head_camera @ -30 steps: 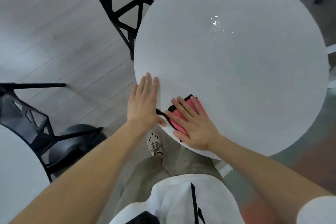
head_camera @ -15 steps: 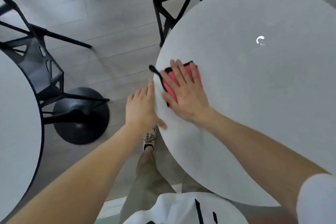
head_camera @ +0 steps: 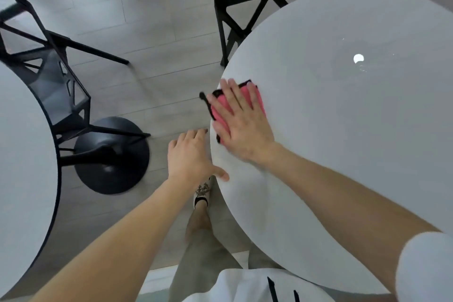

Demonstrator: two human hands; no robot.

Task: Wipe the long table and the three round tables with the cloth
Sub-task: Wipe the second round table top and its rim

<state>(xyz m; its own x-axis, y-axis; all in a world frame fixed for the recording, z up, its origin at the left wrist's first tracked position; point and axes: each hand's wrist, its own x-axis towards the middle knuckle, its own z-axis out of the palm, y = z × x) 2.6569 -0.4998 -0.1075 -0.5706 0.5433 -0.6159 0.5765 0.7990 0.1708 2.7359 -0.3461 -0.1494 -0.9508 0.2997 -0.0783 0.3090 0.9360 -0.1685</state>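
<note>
the pink cloth (head_camera: pixel 219 111), edged in black, lies flat at the left rim of the round table (head_camera: pixel 343 142), its black loop poking just past the edge. on my monitor the right hand (head_camera: pixel 241 127) presses down on it, fingers straight and spread apart, palm covering the cloth's near half; nothing is pinched or curled around. the left hand (head_camera: pixel 190 157) sits just beside the same rim, nearer the person than the cloth. its thumb rests on the tabletop while its fingers hang loosely bent off the edge, holding nothing. further in on the round table, towards its far right, i can make out a bright spot of reflected light (head_camera: pixel 358 58). against the table's far edge stands a black open-frame chair (head_camera: pixel 269 2). left of the table, across a strip of pale plank floor (head_camera: pixel 159 44), a black disc base (head_camera: pixel 111 154) stands on the floor, with a second black chair (head_camera: pixel 49 76) just beyond it, and further left the curved rim of another white tabletop (head_camera: pixel 22 154). below the table's near-left rim a white shoe (head_camera: pixel 203 191) shows on the floor, beside the person's trouser leg.
</note>
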